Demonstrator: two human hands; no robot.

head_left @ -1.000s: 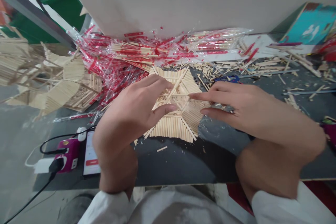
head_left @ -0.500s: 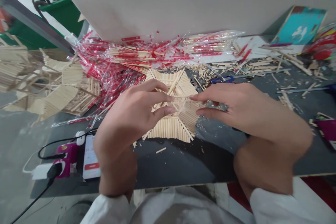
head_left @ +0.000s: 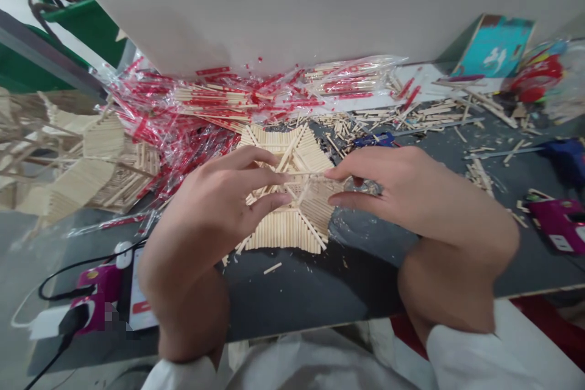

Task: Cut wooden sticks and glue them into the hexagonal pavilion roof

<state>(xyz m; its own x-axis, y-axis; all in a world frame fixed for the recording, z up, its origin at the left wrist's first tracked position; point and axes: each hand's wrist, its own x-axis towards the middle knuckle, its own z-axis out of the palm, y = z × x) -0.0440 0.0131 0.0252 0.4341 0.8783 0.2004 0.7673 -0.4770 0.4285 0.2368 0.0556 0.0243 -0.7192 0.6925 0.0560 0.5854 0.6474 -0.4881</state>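
A roof-like model built from thin wooden sticks (head_left: pixel 287 230) rests on the dark table, its striped panels flaring out to pointed corners. Across its middle lies a single wooden stick (head_left: pixel 307 175), roughly level from left to right. My left hand (head_left: pixel 219 201) has its fingertips at the stick's left end, thumb just below. At the right end are the fingertips of my right hand (head_left: pixel 388 189), with the thumb lower, near the model's right panel. Both hands are curled in a loose pinch; the exact contact under the fingers is partly hidden.
Red-and-clear plastic wrappers (head_left: pixel 183 128) with sticks lie behind. Cut stick pieces (head_left: pixel 411 116) are scattered behind right, near a blue-handled tool (head_left: pixel 375 140). More stick models (head_left: pixel 86 164) stand left. A phone (head_left: pixel 141 298), purple power strip (head_left: pixel 98 292) and blue glue gun (head_left: pixel 564 161) flank my arms.
The view has shifted, so the scene sits further left. My left fingertips have moved from the model's crossed sticks to the left end of the single stick; my right fingers stay at its right end.
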